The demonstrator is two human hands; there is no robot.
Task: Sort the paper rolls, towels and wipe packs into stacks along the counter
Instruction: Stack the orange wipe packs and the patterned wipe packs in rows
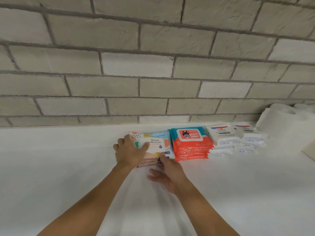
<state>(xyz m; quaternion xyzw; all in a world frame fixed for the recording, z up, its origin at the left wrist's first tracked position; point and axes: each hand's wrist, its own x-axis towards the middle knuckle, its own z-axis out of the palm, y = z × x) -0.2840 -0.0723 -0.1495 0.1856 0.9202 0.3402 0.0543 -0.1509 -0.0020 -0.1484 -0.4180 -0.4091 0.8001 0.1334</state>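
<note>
A smooth, matte white desk (68,167) runs below a wall (153,65) of rough grey-white brick with dark mortar lines. Along the wall sits a row of soft, flat plastic packs.

Leftmost is the pastel stack (158,145), glossy film with coloured blobs and a white flip lid reading "Stalove" and "cleaning wet wipes", with an "80" badge. The left hand (130,150) lies flat on its top left part, fingers spread, thumb across the lid, pressing rather than clamping. The right hand (167,172) is open, fingers loosely spread, its thumb touching the near edge of the stack; it grips nothing. The hands hide the stack's left and near edges, so the number of packs is unclear.

Just beside, touching on the right, is the red stack (190,143), teal and orange-red film with a rounded lid marked "Wipes", "80" and repeated "BABY" lines; the small print is unreadable.

Next come white packs (223,133) labelled "Dove", piled over smaller white pouches (238,147) whose blue print is too blurred to read.

At far right stand paper rolls (281,121), soft, white, cylindrical, partly cut off by the frame edge.
</note>
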